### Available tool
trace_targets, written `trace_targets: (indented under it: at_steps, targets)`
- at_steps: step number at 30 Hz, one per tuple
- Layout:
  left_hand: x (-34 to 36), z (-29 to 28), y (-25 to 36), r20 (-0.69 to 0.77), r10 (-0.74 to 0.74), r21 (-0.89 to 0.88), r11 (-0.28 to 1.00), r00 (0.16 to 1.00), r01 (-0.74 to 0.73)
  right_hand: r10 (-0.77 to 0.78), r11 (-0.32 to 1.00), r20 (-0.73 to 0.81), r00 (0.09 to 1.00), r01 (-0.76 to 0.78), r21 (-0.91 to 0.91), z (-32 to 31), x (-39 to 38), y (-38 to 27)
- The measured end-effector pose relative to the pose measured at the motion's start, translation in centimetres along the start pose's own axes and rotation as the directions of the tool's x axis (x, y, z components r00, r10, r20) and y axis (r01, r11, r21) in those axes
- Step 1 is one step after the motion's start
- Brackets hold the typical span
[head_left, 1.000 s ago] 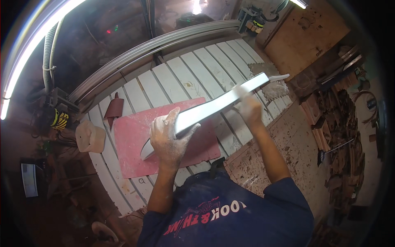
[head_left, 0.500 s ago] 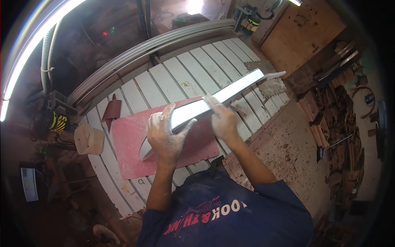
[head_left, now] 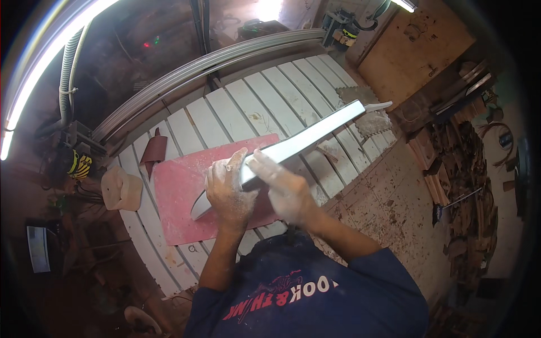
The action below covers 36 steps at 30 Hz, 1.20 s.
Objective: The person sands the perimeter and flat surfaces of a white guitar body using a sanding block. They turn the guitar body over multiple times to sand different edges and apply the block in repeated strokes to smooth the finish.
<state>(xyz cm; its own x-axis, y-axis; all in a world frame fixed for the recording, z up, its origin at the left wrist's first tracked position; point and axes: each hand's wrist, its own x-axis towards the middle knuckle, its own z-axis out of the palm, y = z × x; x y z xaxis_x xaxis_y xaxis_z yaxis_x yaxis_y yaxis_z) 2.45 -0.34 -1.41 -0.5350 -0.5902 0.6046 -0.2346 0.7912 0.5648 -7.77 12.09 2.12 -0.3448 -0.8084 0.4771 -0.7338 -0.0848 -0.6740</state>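
A long, slim, curved piece [head_left: 315, 132] with a bright white face and dark sides lies slantwise over the bench, its near end bent and pointed. Wrapped round its near part, my left hand [head_left: 228, 191] is closed on it, with dust on the fingers. My right hand [head_left: 287, 191], dusty and a little blurred, has its index and middle fingers stretched along the white face, close beside the left fingers. Nothing shows in the right hand. Under the near end is a dusty pink-red sheet [head_left: 180, 180]. A slim pale strip [head_left: 377, 106] sticks out past the piece's far end.
The white slatted bench [head_left: 225, 112] has a metal rail [head_left: 220, 53] behind it. A beige cap [head_left: 121, 188] and a curled reddish-brown sheet [head_left: 155, 151] lie at its left. Grey scalloped plates [head_left: 372, 121] rest at the right end. Wood scraps [head_left: 468, 203] are piled farther right.
My right hand has slid back along the white face towards my left hand. The piece's far end has dipped slightly to the right, while my left hand keeps its hold.
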Motion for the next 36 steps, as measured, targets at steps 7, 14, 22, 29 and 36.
trace_targets:
  at_steps: [7,14,22,29,36]
  targets:
    - [0.3,0.2,-0.1,-0.073,0.045,0.020,0.999,0.996,-0.044,0.040,0.999,-0.031,0.999,-0.040,-0.018,0.3,0.2,-1.5]
    - [0.2,0.3,0.5,-0.064,0.043,0.015,0.999,0.997,-0.042,0.075,0.964,-0.075,0.994,-0.091,-0.250,-1.3,0.2,4.9]
    - [0.0,-0.3,1.2,-0.041,0.017,0.017,1.000,0.999,-0.017,0.146,0.962,-0.096,0.985,-0.164,-0.219,-2.0,-1.5,8.2]
    - [-0.2,-0.1,0.9,-0.081,0.050,-0.012,0.999,0.995,-0.052,-0.047,0.876,-0.026,0.999,0.029,-0.481,-5.1,-3.1,14.0]
    - [-0.3,-0.5,1.1,-0.037,0.012,0.000,1.000,0.999,-0.012,0.088,0.792,-0.402,0.911,-0.309,-0.526,-8.3,-0.6,14.1]
